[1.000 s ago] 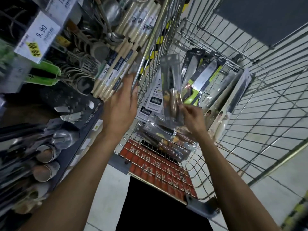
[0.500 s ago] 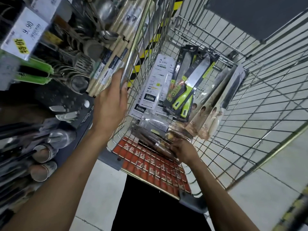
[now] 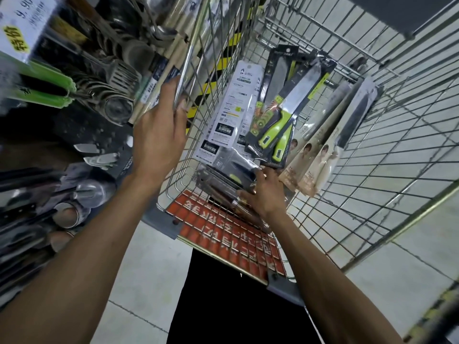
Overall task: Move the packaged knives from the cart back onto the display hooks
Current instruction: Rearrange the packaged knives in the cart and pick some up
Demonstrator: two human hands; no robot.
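Since half a second ago the right hand (image 3: 263,194) has stayed low at the near end of the silver wire shopping cart (image 3: 372,150) but has shifted onto the heap of clear-plastic blister-packed knives (image 3: 231,175) lying there, while a second ago it was holding one such pack upright. Its fingers (image 3: 248,193) are now spread and curled over the top packs, pressing or gathering them; whether any pack is truly pinched I cannot tell. The left hand (image 3: 159,135) has kept its place on the cart's left rim, fingers wrapped closed around the top wire, just beside the wooden-handled utensils (image 3: 159,78) hanging on the display rack on the left. Farther into the cart, leaning against its far wall, stand white card-backed packs (image 3: 236,105), two black-carded knives with lime-green handles (image 3: 280,115) and pale beige-carded knives (image 3: 330,137) to their right. The packs look light and fairly stiff along the card, but the smooth plastic shells probably slide over one another, so a loose grab of several may fan out or slip. The safer hold seems to be one pack at a time, pinched near the card's top edge, which keeps the fingers off the blade area and presents the top end to a hook on the left rack.
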